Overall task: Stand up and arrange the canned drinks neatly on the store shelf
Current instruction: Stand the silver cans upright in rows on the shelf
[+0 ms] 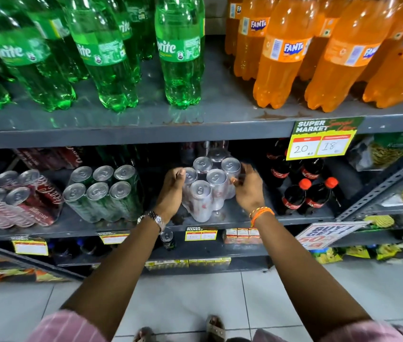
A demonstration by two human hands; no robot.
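At centre frame, on the middle shelf [220,219], you have a shrink-wrapped pack of silver cans [208,186] standing upright, tops facing you. It sits between the green cans [102,191] to its left and the cola bottles [304,191] to its right, so the gap looks like its intended slot. The pack seems slightly skewed to the shelf edge, which is likely why both hands are on it: you appear to be squaring it up.

Your left hand [172,191] is pressed against the pack's left side, fingers curled loosely around the near cans, thumb up by the tops. Your right hand [248,187] cups the right side, fingers half spread, with fingertips touching the wrap near the rear can. Neither hand is fully closed; together they squeeze the pack between them rather than gripping it.

At left of frame, the red cans [15,196] lie tipped over, leaning towards the left, so they probably still need standing up.
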